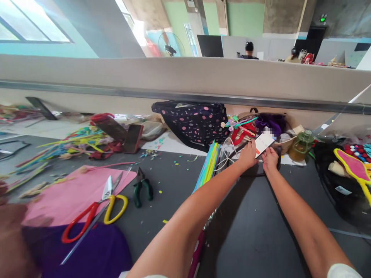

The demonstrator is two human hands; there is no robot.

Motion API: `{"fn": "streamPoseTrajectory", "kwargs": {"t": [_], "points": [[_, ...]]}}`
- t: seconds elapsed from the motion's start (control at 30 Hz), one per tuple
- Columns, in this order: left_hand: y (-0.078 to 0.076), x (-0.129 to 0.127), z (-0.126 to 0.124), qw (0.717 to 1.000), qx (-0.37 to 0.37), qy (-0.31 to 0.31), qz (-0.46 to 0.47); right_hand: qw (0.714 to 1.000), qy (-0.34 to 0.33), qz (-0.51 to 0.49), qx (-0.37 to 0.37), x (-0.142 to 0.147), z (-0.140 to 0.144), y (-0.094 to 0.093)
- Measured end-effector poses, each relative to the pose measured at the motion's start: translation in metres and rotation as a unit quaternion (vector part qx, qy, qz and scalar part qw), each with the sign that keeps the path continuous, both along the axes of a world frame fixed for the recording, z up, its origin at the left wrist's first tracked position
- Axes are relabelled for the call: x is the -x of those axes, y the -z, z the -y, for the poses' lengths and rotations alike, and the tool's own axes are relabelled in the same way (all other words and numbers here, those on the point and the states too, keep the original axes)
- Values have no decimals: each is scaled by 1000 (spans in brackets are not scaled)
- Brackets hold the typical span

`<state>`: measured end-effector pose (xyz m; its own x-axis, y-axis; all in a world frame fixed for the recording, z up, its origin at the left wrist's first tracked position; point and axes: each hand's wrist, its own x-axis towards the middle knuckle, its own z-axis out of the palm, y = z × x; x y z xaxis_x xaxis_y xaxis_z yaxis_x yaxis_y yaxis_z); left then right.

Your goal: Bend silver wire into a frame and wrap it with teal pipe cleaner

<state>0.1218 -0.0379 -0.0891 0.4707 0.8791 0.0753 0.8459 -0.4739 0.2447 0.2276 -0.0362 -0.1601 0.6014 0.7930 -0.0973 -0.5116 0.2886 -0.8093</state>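
Note:
A smartphone (pixel 263 143) with a lit, mostly white screen is held tilted near the back of the dark table. My left hand (pixel 247 155) grips its left edge, fingers closed and partly hidden. At the lower right corner, my right hand (pixel 270 159) pinches the phone with bent fingers. A white cable (pixel 230 153) loops beside my left hand. Behind the phone sits an open bag with purple fabric (pixel 271 122) and red straps (pixel 245 133). A bundle of pastel pipe cleaners (pixel 209 164) lies left of my left forearm.
Red-and-yellow scissors (pixel 108 189) and green-handled pliers (pixel 142 188) lie left, by pink sheet material (pixel 66 193). A blurred hand (pixel 16 235) of another person shows at far left. A dark patterned bag (pixel 197 123), a bottle (pixel 301 146) and a black bag (pixel 330 177) stand around. A low partition (pixel 174 73) runs behind.

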Motion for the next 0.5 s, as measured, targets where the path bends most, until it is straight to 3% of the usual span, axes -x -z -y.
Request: {"fn": "streamPoseTrajectory", "kwargs": {"t": [0.3,0.5], "points": [[11,-15,-9,999,-44,-28,7,999,-36,1,40,-11,4,3],[17,-40,2,992,-10,-105,70,992,-81,76,65,-40,3,-1]]}}
